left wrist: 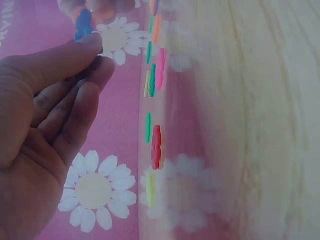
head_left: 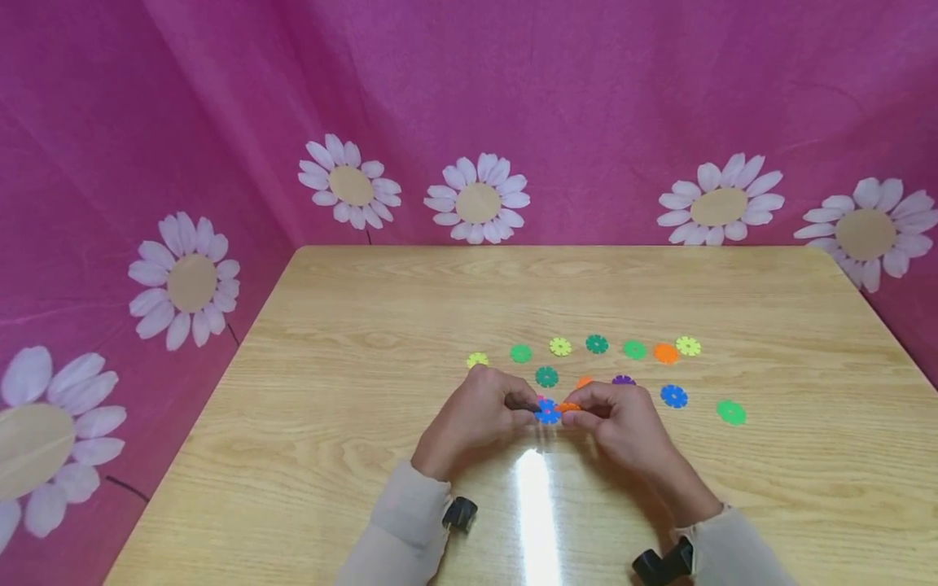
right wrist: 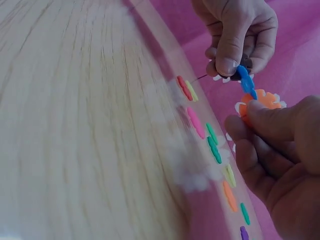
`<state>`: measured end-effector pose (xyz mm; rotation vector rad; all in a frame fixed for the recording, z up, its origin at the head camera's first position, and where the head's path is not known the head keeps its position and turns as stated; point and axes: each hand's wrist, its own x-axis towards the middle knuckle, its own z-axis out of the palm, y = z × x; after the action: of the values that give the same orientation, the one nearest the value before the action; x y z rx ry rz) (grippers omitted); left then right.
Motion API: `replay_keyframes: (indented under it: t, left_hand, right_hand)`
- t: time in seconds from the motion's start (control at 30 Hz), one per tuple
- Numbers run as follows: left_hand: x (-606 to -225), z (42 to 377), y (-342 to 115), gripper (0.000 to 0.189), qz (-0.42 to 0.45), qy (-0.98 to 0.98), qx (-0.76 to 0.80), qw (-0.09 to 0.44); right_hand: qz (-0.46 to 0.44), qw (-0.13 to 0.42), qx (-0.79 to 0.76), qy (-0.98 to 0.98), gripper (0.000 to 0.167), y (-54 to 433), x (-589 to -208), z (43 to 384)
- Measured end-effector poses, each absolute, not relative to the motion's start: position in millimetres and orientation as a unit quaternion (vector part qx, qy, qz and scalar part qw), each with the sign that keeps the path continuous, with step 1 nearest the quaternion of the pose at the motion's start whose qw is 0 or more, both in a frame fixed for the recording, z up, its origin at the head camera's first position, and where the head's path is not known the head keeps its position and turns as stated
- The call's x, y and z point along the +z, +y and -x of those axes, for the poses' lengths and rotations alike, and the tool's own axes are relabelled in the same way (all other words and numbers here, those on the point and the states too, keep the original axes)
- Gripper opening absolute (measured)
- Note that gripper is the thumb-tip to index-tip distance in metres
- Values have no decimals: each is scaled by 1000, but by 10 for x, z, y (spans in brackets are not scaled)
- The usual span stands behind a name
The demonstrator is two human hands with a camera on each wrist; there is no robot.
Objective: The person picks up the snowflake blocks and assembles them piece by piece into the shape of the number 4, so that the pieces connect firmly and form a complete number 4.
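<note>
Over the table, my left hand [head_left: 479, 411] pinches a dark notched disc [right wrist: 246, 62] between thumb and fingers. A blue notched disc [head_left: 547, 413] stands edge-on against that dark one, facing the other hand. From the right, my right hand [head_left: 632, 423] grips an orange notched disc [right wrist: 267, 100] by its rim with thumb and forefinger. The orange disc's edge meets the blue disc's edge between the two hands. In the left wrist view, the blue disc [left wrist: 83, 25] shows just past the left thumb tip, and the dark disc is mostly hidden by fingers.
Several loose notched discs lie beyond the hands, among them a yellow one [head_left: 560, 347], a dark green one [head_left: 546, 377] and an orange one [head_left: 666, 353]. Right of the hands lie a blue disc [head_left: 674, 396] and a green disc [head_left: 731, 413]. A red disc [left wrist: 156, 147] shows in the left wrist view.
</note>
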<state>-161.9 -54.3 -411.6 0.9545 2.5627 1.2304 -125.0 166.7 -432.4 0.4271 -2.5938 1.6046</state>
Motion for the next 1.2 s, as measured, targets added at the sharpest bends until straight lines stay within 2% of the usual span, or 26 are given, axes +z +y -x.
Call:
replay_keyframes:
  t: [0.17,1.2]
  left_hand:
    - [-4102,1632,-539,7,-324,854,401,67]
    - [-4044,1651,-613,18,-333,851,403,52]
  right_hand:
    - [-130,43,507,-851,10,1650,-4336,1257]
    - [-145,36,555,-818,7,1621,-4349,1253]
